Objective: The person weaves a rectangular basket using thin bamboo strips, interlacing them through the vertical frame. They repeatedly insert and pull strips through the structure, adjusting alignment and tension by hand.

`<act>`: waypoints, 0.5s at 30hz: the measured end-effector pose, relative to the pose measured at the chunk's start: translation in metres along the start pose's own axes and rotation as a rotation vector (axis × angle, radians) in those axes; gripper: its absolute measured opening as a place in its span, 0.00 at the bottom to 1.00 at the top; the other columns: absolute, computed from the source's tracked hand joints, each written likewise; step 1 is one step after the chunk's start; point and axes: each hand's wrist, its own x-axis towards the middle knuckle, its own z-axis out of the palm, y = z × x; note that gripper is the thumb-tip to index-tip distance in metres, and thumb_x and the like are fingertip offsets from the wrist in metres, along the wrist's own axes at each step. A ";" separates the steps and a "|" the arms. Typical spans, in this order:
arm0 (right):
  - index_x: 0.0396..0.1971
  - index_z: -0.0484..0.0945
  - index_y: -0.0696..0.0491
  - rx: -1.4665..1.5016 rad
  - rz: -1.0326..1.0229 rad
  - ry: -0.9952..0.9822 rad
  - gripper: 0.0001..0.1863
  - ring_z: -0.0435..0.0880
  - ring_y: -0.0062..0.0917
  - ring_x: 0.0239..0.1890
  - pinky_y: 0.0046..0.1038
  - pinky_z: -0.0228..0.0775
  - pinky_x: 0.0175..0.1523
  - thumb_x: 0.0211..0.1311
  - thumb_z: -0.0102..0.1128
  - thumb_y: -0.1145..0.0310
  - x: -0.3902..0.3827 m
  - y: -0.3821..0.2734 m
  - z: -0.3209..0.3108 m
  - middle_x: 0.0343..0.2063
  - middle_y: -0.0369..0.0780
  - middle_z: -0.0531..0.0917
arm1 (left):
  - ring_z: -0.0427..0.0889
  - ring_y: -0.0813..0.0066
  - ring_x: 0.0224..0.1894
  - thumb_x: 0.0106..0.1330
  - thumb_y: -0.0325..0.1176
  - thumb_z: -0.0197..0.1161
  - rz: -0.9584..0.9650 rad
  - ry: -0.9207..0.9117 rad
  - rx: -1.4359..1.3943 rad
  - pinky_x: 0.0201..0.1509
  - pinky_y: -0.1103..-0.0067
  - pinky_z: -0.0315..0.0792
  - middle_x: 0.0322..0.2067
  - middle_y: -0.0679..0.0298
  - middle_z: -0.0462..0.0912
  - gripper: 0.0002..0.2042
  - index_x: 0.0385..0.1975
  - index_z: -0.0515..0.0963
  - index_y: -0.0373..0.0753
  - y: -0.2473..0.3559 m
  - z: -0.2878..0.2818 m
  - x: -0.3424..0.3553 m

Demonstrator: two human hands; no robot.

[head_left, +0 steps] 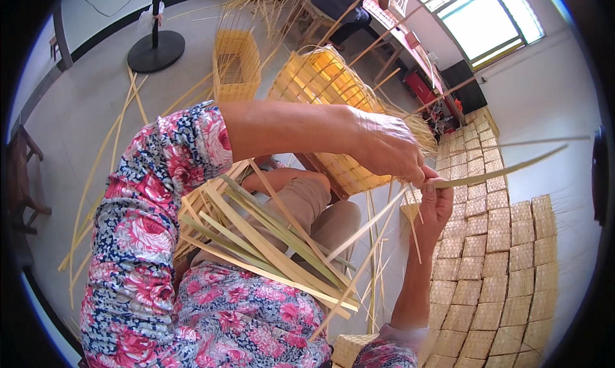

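Note:
My left arm reaches across from the left, and my left hand [389, 144] is closed in a pinch. Just below it, my right hand [437, 201] pinches too, thumb and fingers pressed together. Between their fingertips is a greenish bamboo strip [506, 174], its long end curving out to the right. Thin pale splints also stick out below the hands, toward the lower left. Across my lap lies a loose bundle of flat bamboo strips [275, 240], some green, some pale. Behind my left hand stands a yellow woven basket [311, 80] with uncut uprights.
Rows of small woven boxes [487, 259] cover the floor on the right. Another yellow basket [237, 64] and a round black stand base [155, 51] stand at the back left. A wooden stool [25, 176] is far left. Another person [343, 6] sits near a long table.

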 end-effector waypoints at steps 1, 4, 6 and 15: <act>0.48 0.75 0.57 -0.017 -0.031 0.011 0.09 0.79 0.23 0.49 0.29 0.70 0.59 0.77 0.52 0.69 0.000 -0.004 0.001 0.48 0.41 0.82 | 0.85 0.57 0.41 0.63 0.29 0.60 -0.016 -0.021 0.014 0.42 0.66 0.78 0.34 0.60 0.82 0.13 0.47 0.79 0.47 0.001 0.000 0.000; 0.43 0.72 0.58 -0.095 -0.130 0.028 0.07 0.80 0.22 0.42 0.27 0.74 0.52 0.78 0.50 0.69 0.009 -0.021 -0.001 0.40 0.41 0.81 | 0.85 0.58 0.41 0.64 0.29 0.60 0.003 -0.050 0.138 0.41 0.65 0.78 0.33 0.60 0.81 0.10 0.44 0.79 0.46 -0.003 0.001 0.003; 0.43 0.72 0.58 -0.122 -0.151 -0.005 0.07 0.80 0.20 0.37 0.25 0.75 0.47 0.78 0.50 0.70 0.015 -0.038 -0.002 0.39 0.40 0.81 | 0.85 0.57 0.41 0.65 0.30 0.59 -0.003 -0.021 0.136 0.41 0.64 0.78 0.32 0.60 0.81 0.09 0.44 0.79 0.46 -0.006 0.002 0.004; 0.33 0.75 0.59 -0.618 -0.233 -0.348 0.05 0.79 0.32 0.26 0.31 0.70 0.32 0.70 0.55 0.74 0.073 -0.025 0.013 0.26 0.44 0.79 | 0.85 0.54 0.41 0.63 0.33 0.59 -0.131 -0.004 0.069 0.40 0.60 0.76 0.34 0.57 0.82 0.10 0.44 0.80 0.46 0.001 0.006 -0.009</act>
